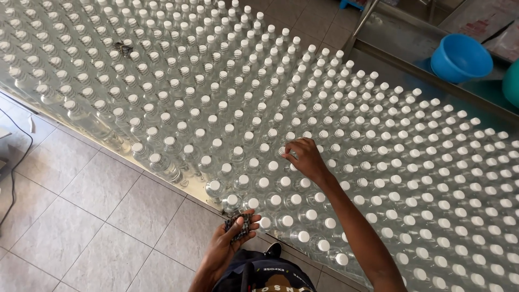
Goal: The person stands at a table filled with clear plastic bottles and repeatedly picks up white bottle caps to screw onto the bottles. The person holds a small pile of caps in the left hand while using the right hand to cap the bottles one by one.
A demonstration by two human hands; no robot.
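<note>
Your right hand (304, 158) is out over the field of clear plastic bottles (335, 162), fingers curled down with the tips on a white cap (283, 153) a few rows in from the near edge. Grip looks pinched together around that cap, but whether it is truly clamped on it you cannot tell from above. Your forearm runs back from it toward the near right, across the closer rows.

Your left hand (226, 246) sits near and low, just off the near edge of the bottle field, palm up. Fingers and thumb are closed on a small dark bundle (239, 224) of patterned bits, held at the fingertips just beside the nearest capped bottles. What the bundle is made of is too small to tell.

Bottles stand upright, packed tight in diagonal rows, white caps on, filling most of the view from far left to near right. A similar small dark piece (123, 49) lies on top of the bottles at far left.

Grey tiled floor (81, 227) takes the near left, with a black cable (12, 162) along the left edge. Far right, a steel counter (394, 38) holds a blue plastic bowl (460, 57). The toe of a black shoe (273, 250) shows just by your left hand.
</note>
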